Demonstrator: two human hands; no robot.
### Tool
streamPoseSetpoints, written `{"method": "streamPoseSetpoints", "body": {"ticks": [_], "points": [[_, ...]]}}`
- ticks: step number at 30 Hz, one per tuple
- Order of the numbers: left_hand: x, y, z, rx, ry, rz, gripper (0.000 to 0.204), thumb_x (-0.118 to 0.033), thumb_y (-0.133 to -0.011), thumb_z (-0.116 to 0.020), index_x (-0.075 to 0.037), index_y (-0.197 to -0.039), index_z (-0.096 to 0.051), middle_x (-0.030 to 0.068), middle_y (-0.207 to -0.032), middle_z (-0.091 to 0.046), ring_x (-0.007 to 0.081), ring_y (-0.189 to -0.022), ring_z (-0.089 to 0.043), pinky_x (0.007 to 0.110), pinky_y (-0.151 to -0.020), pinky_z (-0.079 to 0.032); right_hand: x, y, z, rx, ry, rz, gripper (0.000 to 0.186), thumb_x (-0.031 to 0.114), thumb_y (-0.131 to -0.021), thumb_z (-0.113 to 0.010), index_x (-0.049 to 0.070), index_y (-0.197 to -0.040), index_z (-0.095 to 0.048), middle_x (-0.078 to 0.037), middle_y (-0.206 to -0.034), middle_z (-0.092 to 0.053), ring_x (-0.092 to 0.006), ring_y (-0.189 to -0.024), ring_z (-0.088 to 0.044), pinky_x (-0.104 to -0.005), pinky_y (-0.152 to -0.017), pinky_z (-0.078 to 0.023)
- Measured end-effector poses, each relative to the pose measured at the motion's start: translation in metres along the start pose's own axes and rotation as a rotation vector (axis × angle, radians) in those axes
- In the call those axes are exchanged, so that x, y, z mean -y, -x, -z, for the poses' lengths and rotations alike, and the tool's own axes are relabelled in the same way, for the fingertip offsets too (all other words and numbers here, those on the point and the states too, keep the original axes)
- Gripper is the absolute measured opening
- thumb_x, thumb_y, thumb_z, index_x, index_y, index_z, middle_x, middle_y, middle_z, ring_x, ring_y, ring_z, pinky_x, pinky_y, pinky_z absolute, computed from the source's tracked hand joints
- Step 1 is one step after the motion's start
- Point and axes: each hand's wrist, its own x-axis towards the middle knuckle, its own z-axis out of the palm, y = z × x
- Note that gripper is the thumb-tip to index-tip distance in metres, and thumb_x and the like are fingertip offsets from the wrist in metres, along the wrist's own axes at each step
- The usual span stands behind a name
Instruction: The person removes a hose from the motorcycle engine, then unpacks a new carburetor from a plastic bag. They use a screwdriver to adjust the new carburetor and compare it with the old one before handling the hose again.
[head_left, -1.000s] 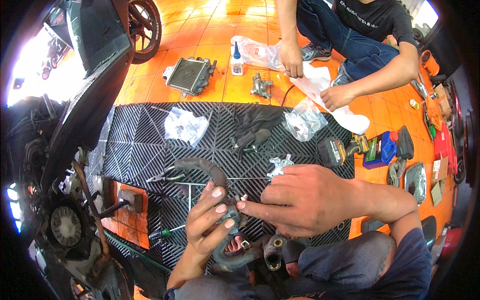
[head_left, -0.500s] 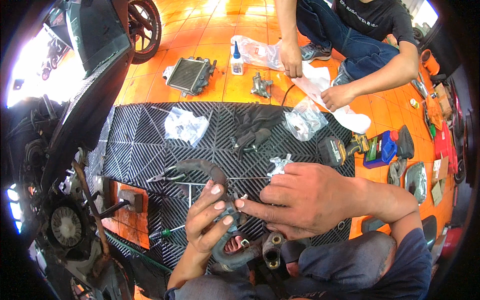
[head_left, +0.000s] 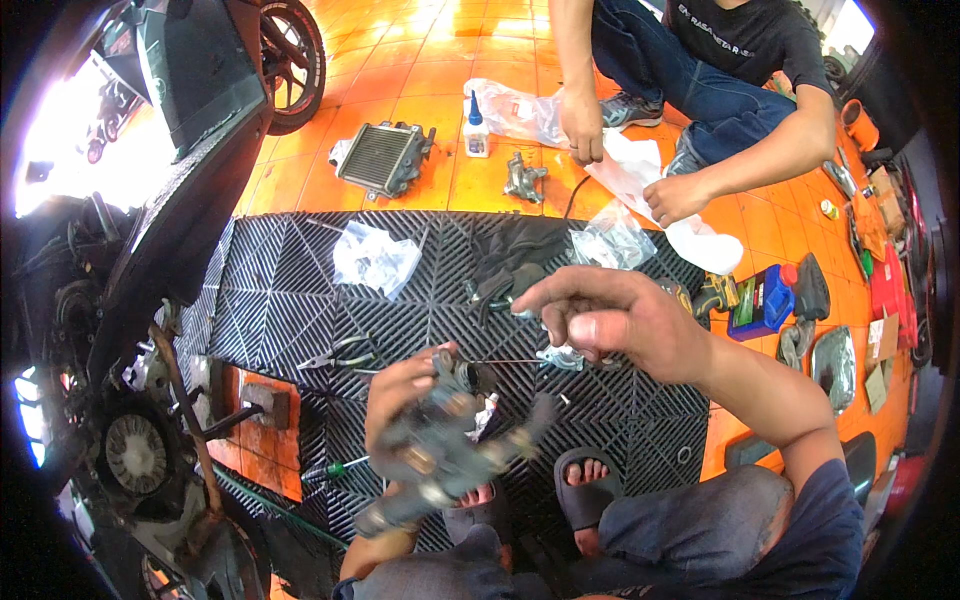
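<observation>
My left hand (head_left: pixel 392 400), at the lower middle, is wrapped round a dark rubber hose assembly (head_left: pixel 430 445) with metal fittings. Motion smears the part, so its details are hard to make out. One round hose end (head_left: pixel 470 375) points up beside my fingertips. My right hand (head_left: pixel 610 320) hovers apart from it, to the right above the mat. Its index finger stretches to the left, the other fingers are loosely bent, and no object shows in it. Below that hand lies a small silvery part (head_left: pixel 562 357), with a thin metal rod (head_left: pixel 510 361) beside it.
Pliers (head_left: pixel 340 355), a screwdriver (head_left: pixel 335 468) and a bag of parts (head_left: pixel 375 260) lie on the black mat (head_left: pixel 290 260). Beyond are a radiator (head_left: pixel 380 158) and a bottle (head_left: pixel 476 130). A motorcycle (head_left: pixel 130 400) stands left; a co-worker's hands (head_left: pixel 675 200) hold white material.
My right hand has let go of the hose assembly and risen away from it. My left hand has turned the assembly, swinging its hose ends round.
</observation>
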Motion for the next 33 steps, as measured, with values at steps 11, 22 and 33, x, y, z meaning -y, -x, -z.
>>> {"method": "streamPoseSetpoints", "body": {"ticks": [11,22,33], "points": [[-0.017,0.010,-0.017,-0.353,0.904,0.637,0.051,-0.027,-0.086,-0.076,-0.013,-0.130,-0.054,0.0084,-0.131,-0.060,0.0368,-0.124,-0.057,0.058,-0.100,-0.052,-0.019,0.005,-0.031,0.286,-0.261,-0.061,0.073,0.029,-0.100,-0.057,0.010,-0.160,-0.020,-0.004,-0.097,-0.052,-0.0123,-0.086,-0.049,-0.0283,-0.079,-0.044],[-0.023,0.009,-0.017,-0.431,0.924,0.705,0.051,-0.024,-0.090,-0.073,-0.010,-0.133,-0.049,0.0109,-0.129,-0.061,0.0278,-0.116,-0.063,0.047,-0.097,-0.056,-0.012,0.004,-0.029,0.309,-0.014,-0.121,0.076,0.039,-0.100,-0.058,0.005,-0.158,-0.025,-0.004,-0.096,-0.051,-0.0149,-0.090,-0.050,-0.0303,-0.083,-0.044],[-0.026,0.008,-0.018,-0.433,0.833,0.704,0.049,-0.023,-0.089,-0.074,-0.012,-0.131,-0.051,0.0118,-0.132,-0.058,0.0302,-0.123,-0.059,0.046,-0.104,-0.052,-0.012,0.002,-0.030,0.307,0.049,-0.145,0.079,0.043,-0.099,-0.059,0.002,-0.157,-0.025,-0.005,-0.093,-0.052,-0.0150,-0.085,-0.052,-0.0311,-0.077,-0.045]]}}
